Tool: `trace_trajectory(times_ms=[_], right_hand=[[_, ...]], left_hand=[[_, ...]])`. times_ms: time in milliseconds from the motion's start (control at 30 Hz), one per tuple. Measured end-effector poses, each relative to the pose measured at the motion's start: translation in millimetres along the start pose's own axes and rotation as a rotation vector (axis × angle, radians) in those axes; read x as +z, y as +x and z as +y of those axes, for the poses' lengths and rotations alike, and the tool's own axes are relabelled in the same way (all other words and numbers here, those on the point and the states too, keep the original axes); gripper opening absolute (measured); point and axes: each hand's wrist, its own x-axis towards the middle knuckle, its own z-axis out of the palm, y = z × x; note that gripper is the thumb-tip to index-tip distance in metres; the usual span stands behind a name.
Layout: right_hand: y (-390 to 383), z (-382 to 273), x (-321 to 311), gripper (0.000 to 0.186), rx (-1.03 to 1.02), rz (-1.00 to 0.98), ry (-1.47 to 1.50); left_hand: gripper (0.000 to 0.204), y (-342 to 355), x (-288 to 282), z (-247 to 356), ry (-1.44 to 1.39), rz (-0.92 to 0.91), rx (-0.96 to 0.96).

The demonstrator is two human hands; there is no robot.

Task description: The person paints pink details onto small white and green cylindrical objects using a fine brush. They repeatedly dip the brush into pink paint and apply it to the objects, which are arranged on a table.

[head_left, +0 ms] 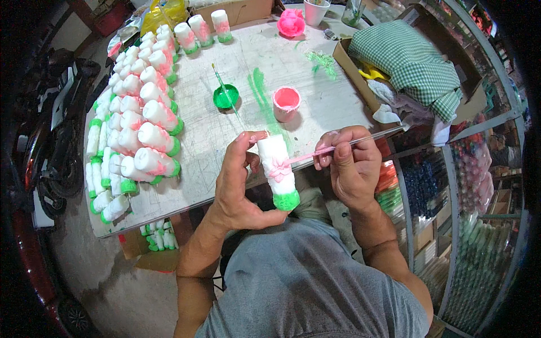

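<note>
My left hand (236, 191) grips a white pillar candle (273, 146) upright between fingertips at the top and thumb at the bottom; it has a green base and a raised flower tinted pink. My right hand (352, 163) holds a long thin paintbrush (377, 136), its pink tip touching the flower. Just beyond sit a cup of pink paint (286, 98) and a small green dish (225, 97) with a brush lying across it.
Rows of painted candles (129, 112) cover the left of the worktable (191, 208). A box with checked cloth (411, 67) is at the right, a pink lump (291, 22) at the back. A box of candles (149, 248) lies below; glass shelving (473, 253) stands at the right.
</note>
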Motion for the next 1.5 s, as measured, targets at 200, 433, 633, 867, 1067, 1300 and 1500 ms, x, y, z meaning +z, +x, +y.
trace_trajectory(times_ms=[200,433,633,867,1067,1300,1500], right_hand=[[0.2,4.0,-5.4,0.023,-0.046,-0.007,0.031],[1.7,-0.4,-3.9,0.021,0.011,0.104,0.077],[2.4,1.8,-4.7,0.019,-0.011,0.092,-0.027],[-19.4,-14.6,0.0,0.016,-0.42,-0.102,-0.42],[-23.5,-24.9,-7.2,0.032,-0.611,-0.444,-0.747],[-26.9,-23.0,-1.8,0.011,-0.567,-0.499,-0.75],[-29.0,-7.3,12.5,0.005,-0.255,0.021,-0.178]], left_hand=[[0.129,-1.7,-1.3,-1.1,-0.05,-0.01,-0.031],[0.134,-2.4,0.5,-0.3,-0.122,-0.047,-0.044],[0.125,3.2,-0.6,6.6,0.002,-0.001,-0.007],[0.12,7.1,-2.8,24.8,0.218,-0.041,-0.099],[0.117,8.0,9.5,19.0,0.325,0.073,0.09],[0.117,11.1,7.7,26.1,0.531,0.079,0.169],[0.117,9.9,11.3,14.4,0.531,0.108,0.257]])
